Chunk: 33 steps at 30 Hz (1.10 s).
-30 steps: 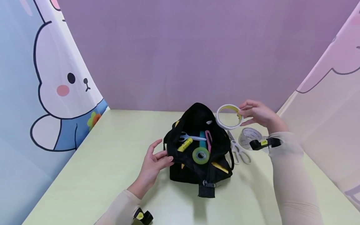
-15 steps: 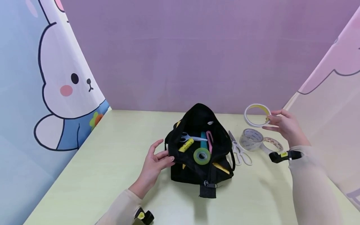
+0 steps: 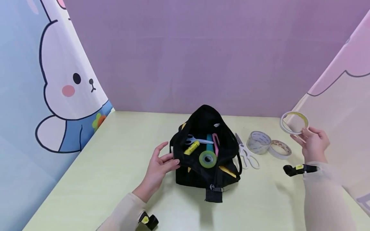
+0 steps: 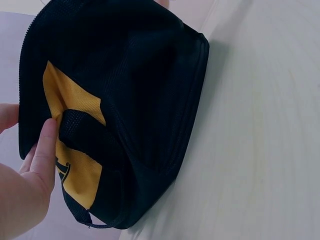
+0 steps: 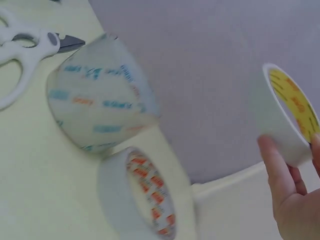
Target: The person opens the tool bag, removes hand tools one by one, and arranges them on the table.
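Observation:
A black bag (image 3: 190,179) with yellow patches stands unzipped on the table. Inside it lie small blue-handled scissors (image 3: 199,141), a yellow tube-like stick (image 3: 192,148), a green tape roll (image 3: 207,159), a pink cutter-like tool (image 3: 215,143) and a teal strip (image 3: 209,144). My left hand (image 3: 157,170) pinches the left edge of the bag's opening; in the left wrist view its fingers (image 4: 46,145) lie against the yellow patch. My right hand (image 3: 313,144) holds up a white tape roll (image 5: 285,120) with a yellow inner core, pinched at its rim, at the far right.
Right of the bag lie white-handled scissors (image 3: 247,156), a wide clear tape roll (image 3: 258,142) and another white tape roll (image 3: 279,149), close together on the pale table (image 3: 115,179). A purple wall (image 3: 185,57) rises behind, with patterned side panels.
My right hand has carried the white tape roll rightward, from beside the bag's opening to past the other tape rolls. My left hand stays at the bag's edge.

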### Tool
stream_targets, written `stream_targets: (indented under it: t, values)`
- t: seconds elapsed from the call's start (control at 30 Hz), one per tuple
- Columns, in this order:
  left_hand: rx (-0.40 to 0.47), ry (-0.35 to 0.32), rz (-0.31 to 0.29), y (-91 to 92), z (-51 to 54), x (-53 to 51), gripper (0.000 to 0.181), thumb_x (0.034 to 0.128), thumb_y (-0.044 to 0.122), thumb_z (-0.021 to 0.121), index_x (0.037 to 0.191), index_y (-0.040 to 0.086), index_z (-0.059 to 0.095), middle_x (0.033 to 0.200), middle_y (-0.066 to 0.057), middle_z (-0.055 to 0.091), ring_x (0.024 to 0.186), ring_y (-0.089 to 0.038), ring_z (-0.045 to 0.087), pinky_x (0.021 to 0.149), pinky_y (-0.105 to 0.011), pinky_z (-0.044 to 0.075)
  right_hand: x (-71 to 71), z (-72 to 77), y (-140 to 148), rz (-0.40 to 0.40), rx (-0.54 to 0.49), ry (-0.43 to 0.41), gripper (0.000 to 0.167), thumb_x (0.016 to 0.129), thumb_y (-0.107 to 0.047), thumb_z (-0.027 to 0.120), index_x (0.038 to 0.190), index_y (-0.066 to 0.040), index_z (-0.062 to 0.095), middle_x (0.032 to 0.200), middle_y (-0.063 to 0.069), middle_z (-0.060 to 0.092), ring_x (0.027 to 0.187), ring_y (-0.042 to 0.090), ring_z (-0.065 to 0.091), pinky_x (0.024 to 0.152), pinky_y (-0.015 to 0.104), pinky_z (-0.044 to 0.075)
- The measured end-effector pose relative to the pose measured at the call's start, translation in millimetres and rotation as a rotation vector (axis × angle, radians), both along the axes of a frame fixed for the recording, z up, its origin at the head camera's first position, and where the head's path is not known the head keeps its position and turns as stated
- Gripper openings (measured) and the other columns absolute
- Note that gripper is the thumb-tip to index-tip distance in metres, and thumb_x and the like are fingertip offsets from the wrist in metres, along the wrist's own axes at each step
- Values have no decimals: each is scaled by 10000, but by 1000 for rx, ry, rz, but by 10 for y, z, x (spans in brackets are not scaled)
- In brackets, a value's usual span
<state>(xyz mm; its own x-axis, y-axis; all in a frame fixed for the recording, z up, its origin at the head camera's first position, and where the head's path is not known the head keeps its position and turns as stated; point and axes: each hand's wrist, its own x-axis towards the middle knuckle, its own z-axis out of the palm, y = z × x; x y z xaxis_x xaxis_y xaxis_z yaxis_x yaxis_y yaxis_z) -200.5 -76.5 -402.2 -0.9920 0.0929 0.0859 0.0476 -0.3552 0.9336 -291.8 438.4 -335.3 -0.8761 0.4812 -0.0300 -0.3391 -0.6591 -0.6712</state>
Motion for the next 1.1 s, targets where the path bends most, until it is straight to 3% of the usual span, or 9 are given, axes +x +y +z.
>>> stream_targets:
  t: [0.1,0.37,0.63,0.7,0.77,0.83,0.9,0.97,1.1]
  values:
    - [-1,4,0,0,-4,-2,774,876,-157,618,1515,89,257,1161,-203,671,847,-151,701,806,-347,587,-13,-78,45,-76,-63,-38,254,884,201,577,954,-15,465,864,116,584,607,312,689,540,484,578]
    - [5,5,3,-2,-23,2,770,878,-165,612,1515,87,258,1132,-183,678,848,-145,695,807,-353,588,13,-289,147,-178,-232,-113,268,912,170,562,977,-53,428,950,84,589,627,292,689,511,492,573]
    - [-6,4,-2,3,-26,-5,768,884,-155,615,1517,92,258,1146,-190,673,857,-148,696,816,-356,586,57,-574,281,-322,-290,-236,283,916,156,569,985,-82,432,1069,19,574,682,227,692,443,429,556]
    - [-6,5,-1,2,-24,-9,769,883,-156,615,1517,90,257,1150,-193,673,855,-150,698,814,-356,586,63,-622,306,-334,-275,-299,290,914,138,591,994,-95,439,1115,-7,560,783,192,690,519,431,576]
    - [-5,11,-3,5,-20,-15,770,883,-154,615,1518,87,254,1156,-198,670,855,-152,699,815,-356,586,61,-645,325,-333,-256,-361,306,911,107,620,1011,-120,441,1173,-40,522,965,152,652,698,426,577]
    - [-4,16,-5,8,-15,-17,772,882,-153,615,1519,79,247,1159,-202,670,855,-151,699,814,-355,586,67,-651,333,-316,-246,-408,335,908,90,638,1033,-147,436,1221,-65,480,1137,115,565,877,403,507]
    - [-2,19,-5,11,-10,-18,774,881,-153,615,1521,72,241,1158,-201,671,855,-149,699,813,-353,586,74,-657,332,-295,-207,-454,342,905,64,657,1050,-162,446,1210,-68,489,1204,96,515,961,368,428]
    - [-1,14,-4,12,-10,-14,772,880,-157,613,1518,75,245,1150,-195,674,852,-146,698,810,-352,587,84,-674,328,-276,-113,-520,328,905,37,671,1045,-158,449,1083,-54,553,1075,74,596,916,335,479]
    - [-1,4,-2,10,-14,-10,770,881,-160,611,1517,84,252,1139,-183,679,852,-146,697,810,-352,587,115,-713,338,-211,97,-646,279,925,-26,660,1059,-158,454,701,-9,594,642,83,666,692,270,580]
